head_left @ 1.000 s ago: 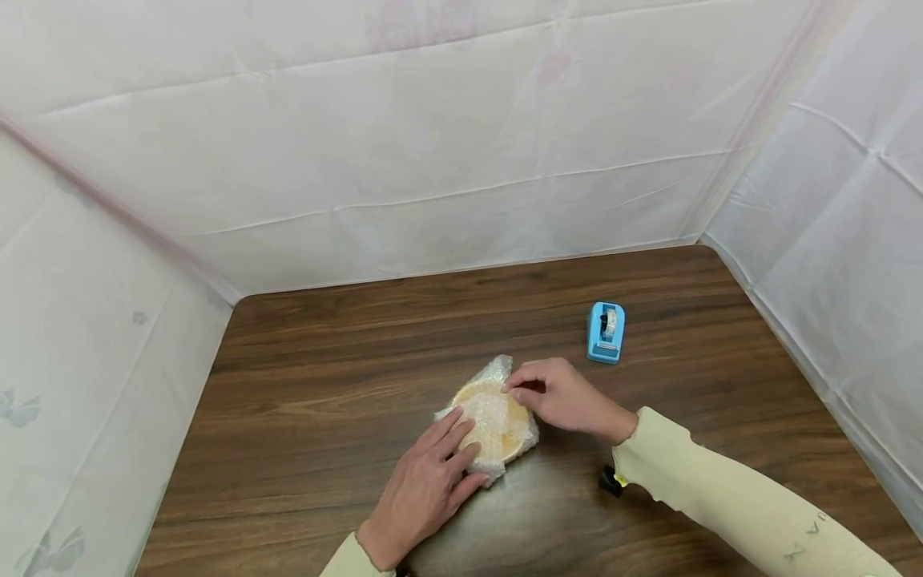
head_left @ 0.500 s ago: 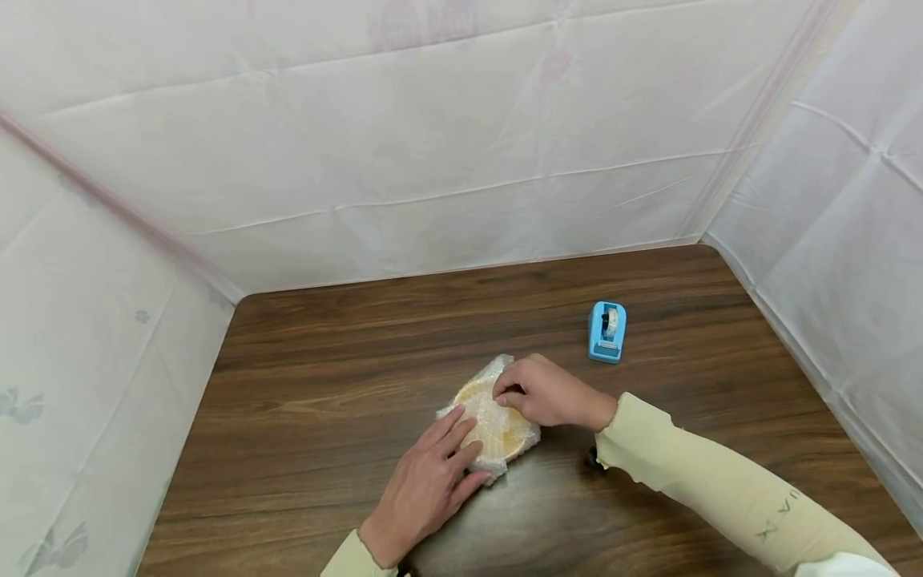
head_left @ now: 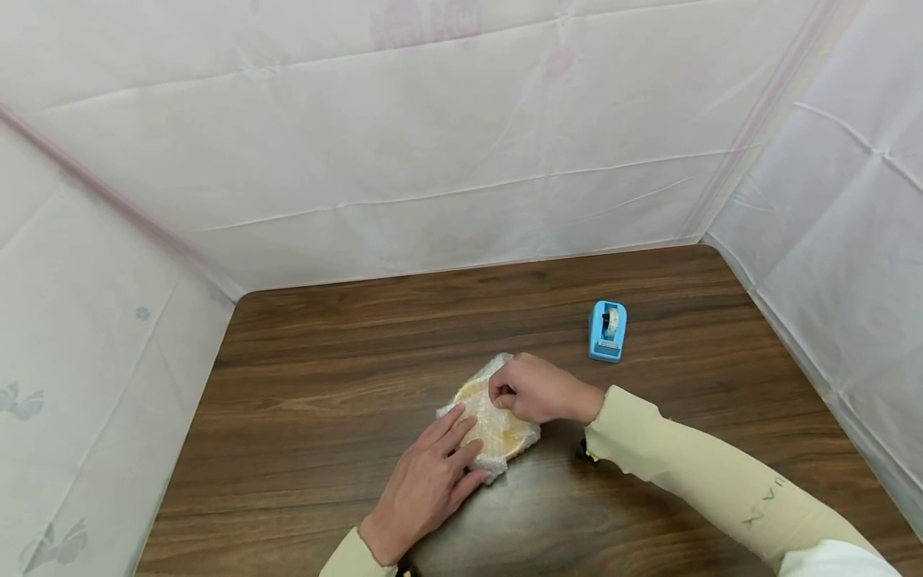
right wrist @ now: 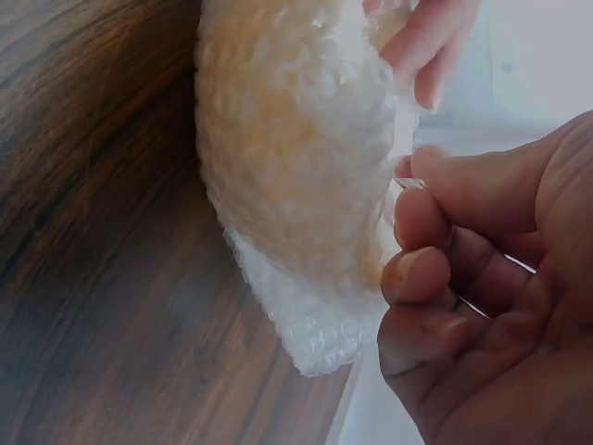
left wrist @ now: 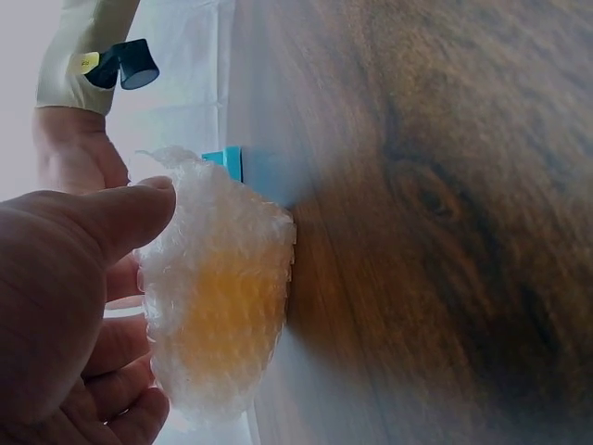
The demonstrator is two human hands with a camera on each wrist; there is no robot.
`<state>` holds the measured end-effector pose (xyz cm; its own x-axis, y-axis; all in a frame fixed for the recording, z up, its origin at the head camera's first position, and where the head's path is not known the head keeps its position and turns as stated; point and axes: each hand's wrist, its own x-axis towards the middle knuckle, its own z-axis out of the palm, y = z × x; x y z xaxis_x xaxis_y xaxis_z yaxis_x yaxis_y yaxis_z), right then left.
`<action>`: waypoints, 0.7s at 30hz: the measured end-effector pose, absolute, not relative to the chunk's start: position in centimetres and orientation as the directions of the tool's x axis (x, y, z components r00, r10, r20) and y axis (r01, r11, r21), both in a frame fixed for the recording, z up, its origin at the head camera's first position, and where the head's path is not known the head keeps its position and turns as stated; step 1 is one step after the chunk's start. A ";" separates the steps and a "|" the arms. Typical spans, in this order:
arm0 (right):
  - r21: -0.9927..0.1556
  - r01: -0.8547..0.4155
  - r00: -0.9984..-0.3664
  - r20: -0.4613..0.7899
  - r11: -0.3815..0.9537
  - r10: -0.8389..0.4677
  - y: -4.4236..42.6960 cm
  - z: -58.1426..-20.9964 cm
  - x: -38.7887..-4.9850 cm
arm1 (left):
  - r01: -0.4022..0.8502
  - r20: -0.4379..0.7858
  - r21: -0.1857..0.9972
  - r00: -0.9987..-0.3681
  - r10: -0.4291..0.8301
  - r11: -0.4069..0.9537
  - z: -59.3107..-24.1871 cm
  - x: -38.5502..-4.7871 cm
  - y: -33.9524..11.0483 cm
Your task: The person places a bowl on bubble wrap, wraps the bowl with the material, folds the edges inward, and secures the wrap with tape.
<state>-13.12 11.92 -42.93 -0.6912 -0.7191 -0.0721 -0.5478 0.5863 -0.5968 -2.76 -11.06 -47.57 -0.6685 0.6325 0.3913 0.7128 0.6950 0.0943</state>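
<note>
A round yellow object wrapped in bubble wrap (head_left: 485,417) lies on the table; the wrap hides its exact kind. My left hand (head_left: 429,477) rests on the near left side of this bundle, its fingers extended over the top. In the left wrist view, the bubble wrap (left wrist: 218,297) stands out past the thumb. Over the bundle's upper right part, my right hand (head_left: 537,390) has its fingers curled. The right wrist view shows its thumb and forefinger pinching a small piece of clear tape (right wrist: 410,184) close to the wrap.
A blue tape dispenser (head_left: 607,332) with a roll of clear tape stands behind and to the right of the bundle. White sheeting (head_left: 404,160) encloses the brown wooden table (head_left: 310,377) at the back and sides.
My right hand has moved a little to the left, further over the wrapped bundle, still pinching. The left hand has stayed in place on the wrap.
</note>
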 end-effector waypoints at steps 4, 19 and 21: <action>-0.547 -0.570 -0.698 -0.071 0.613 -0.712 11.5 -43.0 -12.9 | 0.714 0.395 0.093 -0.666 0.633 0.694 -47.6 -2.8 -11.0; -0.296 -0.595 -0.761 -0.088 0.747 -0.642 10.1 -44.0 -12.1 | 0.726 0.415 0.090 -0.650 0.637 0.682 -47.6 -2.9 -10.8; -0.286 -0.588 -0.768 -0.096 0.757 -0.633 9.9 -43.9 -12.1 | 0.726 0.414 0.091 -0.650 0.637 0.681 -47.6 -2.9 -10.8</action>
<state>-12.14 9.92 -43.85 -0.7681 -0.6331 -0.0965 -0.5879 0.7568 -0.2857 -2.93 -10.80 -47.57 -0.6498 0.6375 0.4140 0.7265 0.6811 0.0915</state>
